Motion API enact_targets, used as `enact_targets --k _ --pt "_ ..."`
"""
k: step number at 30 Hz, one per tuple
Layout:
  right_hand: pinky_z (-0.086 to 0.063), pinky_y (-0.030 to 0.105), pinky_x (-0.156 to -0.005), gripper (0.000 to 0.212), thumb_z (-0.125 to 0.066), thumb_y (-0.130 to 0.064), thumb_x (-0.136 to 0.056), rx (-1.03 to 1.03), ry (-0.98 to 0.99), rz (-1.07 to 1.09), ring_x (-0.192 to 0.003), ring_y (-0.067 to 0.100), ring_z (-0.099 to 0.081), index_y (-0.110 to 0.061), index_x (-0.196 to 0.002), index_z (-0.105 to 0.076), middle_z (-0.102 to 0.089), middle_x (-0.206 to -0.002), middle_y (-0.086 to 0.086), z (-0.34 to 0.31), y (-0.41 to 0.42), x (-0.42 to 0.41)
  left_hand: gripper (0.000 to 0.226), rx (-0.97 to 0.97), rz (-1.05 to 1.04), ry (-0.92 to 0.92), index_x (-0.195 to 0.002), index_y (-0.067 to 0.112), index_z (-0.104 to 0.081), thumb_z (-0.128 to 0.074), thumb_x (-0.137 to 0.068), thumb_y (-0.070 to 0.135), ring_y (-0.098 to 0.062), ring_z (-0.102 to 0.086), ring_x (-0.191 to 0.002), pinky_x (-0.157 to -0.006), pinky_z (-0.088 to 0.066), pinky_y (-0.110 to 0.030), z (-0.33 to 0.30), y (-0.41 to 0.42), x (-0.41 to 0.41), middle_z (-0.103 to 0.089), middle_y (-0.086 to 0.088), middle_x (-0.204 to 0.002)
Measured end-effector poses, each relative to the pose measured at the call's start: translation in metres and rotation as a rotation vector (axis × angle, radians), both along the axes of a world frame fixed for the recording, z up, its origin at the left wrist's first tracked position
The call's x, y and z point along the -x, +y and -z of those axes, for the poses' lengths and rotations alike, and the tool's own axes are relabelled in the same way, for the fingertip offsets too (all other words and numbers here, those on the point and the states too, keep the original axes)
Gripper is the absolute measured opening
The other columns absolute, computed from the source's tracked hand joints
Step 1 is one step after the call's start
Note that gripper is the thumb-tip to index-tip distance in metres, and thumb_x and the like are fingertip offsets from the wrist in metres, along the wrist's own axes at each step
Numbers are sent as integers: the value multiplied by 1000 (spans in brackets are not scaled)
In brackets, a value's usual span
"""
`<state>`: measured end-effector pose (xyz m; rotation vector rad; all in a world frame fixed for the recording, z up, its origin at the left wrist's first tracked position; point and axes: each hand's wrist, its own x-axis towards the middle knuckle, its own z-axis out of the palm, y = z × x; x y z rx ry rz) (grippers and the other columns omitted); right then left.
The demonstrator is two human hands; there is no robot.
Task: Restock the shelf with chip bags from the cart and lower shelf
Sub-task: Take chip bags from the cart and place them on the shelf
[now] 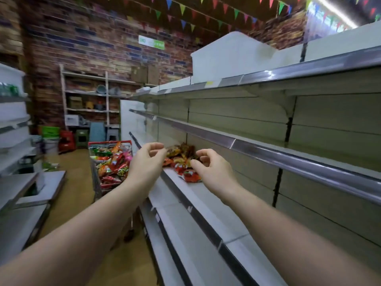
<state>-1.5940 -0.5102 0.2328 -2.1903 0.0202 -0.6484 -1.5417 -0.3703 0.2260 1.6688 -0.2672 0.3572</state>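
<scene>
A pile of red and brown chip bags [182, 162] lies on the white middle shelf [208, 200] of the unit on my right. A red-rimmed cart [110, 162] heaped with more chip bags stands in the aisle just left of that shelf. My left hand [147, 162] hovers between the cart and the pile, fingers loosely curled, holding nothing. My right hand [208, 167] reaches over the shelf, its curled fingertips at the near edge of the pile; whether it touches a bag is unclear. Both forearms stretch in from the bottom of the view.
Bare shelves run above [268, 149] and below [181, 244] the stocked one. White shelving [14, 124] lines the left side of the aisle. At the far end stand a storage rack [88, 100], buckets and stools [66, 139] against a brick wall.
</scene>
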Motion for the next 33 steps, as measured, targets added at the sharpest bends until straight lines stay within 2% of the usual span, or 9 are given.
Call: enact_targets --k 3,6,11,16,20,22,28,30,33 --pt "-44 29 -88 32 -57 -27 -91 -43 25 -67 -104 17 -55 -15 -120 -56 -53 -99 -5 14 9 -44 11 -7 -72 49 -106 22 -56 -55 -95 24 -20 -58 -99 -86 -48 -36 16 11 -31 -61 -3 -103" --pt "-38 24 -79 32 -55 -30 -91 -20 68 -126 -99 13 -52 -18 -121 -56 -57 -106 -5 28 11 -88 13 -33 -140 82 -109 21 -55 -53 -96 24 -20 -58 -97 -82 -49 -34 32 14 -63 -59 -4 -108" --pt "-42 29 -91 39 -55 -32 -91 7 111 -224 -114 18 -52 -17 -127 -52 -56 -125 3 49 3 -163 12 -30 -265 132 -107 25 -53 -54 -95 26 -20 -58 -100 -86 -50 -37 56 13 -120 -60 -4 -110" --pt "-41 29 -87 38 -54 -27 -92 28 156 -299 -113 19 -51 -17 -129 -51 -55 -127 4 65 -5 -237 14 -25 -328 177 -109 23 -51 -54 -95 23 -20 -58 -104 -84 -49 -34 72 12 -174 -59 -3 -111" --pt "-37 24 -79 40 -53 -27 -94 -3 214 -344 -105 16 -50 -17 -132 -48 -54 -128 4 79 5 -292 17 6 -389 225 -113 21 -53 -53 -96 22 -19 -57 -102 -75 -47 -27 87 21 -212 -56 -1 -108" --pt "-39 25 -80 39 -53 -26 -94 -24 241 -389 -98 12 -47 -16 -131 -48 -54 -126 4 88 16 -320 20 4 -425 237 -116 20 -53 -53 -96 24 -19 -56 -104 -77 -46 -28 93 28 -234 -54 0 -108" --pt "-44 31 -91 40 -55 -25 -93 -43 280 -420 -113 18 -51 -16 -131 -48 -55 -128 4 119 54 -414 15 -1 -439 276 -112 22 -51 -50 -97 23 -11 -56 -90 -63 -44 -20 118 58 -317 -54 1 -107" --pt "-45 33 -93 40 -55 -26 -93 -42 295 -412 -111 17 -51 -16 -131 -48 -55 -127 4 130 68 -452 13 10 -430 295 -110 23 -50 -50 -97 23 -5 -55 -82 -56 -41 -16 128 75 -353 -53 3 -105" --pt "-45 31 -87 40 -55 -26 -93 -60 320 -393 -104 14 -50 -17 -130 -48 -55 -126 4 145 92 -513 13 31 -412 328 -110 23 -49 -51 -97 24 -3 -55 -77 -52 -41 -12 143 101 -409 -53 4 -103"
